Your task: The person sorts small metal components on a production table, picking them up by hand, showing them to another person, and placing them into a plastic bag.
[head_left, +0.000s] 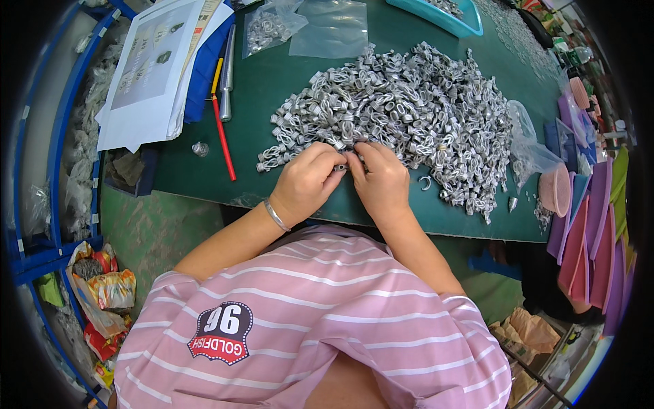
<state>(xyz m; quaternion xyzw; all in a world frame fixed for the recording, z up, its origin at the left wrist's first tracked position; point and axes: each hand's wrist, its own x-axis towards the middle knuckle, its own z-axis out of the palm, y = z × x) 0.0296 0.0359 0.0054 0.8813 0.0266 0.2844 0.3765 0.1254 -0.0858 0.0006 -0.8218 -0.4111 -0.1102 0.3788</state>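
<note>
My left hand [303,183] is closed, and a small silver metal fitting [339,168] with a dark opening shows at its thumb and fingertips. Right beside it my right hand [381,183] pinches with thumb and forefinger; what lies between them is too small and covered to make out. The fingertips of both hands meet at the near edge of a large heap of silver looped metal fittings [409,109]. A curved silver piece [426,183] lies apart from the heap, to the right of my right hand.
The green table [252,75] carries papers [150,75], a red-and-yellow pen [223,136] and a metal rod [227,75] at left. Plastic bags [328,28] and a blue tray [470,20] are at the back. A pink cup [555,191] and coloured bins [589,238] stand at right.
</note>
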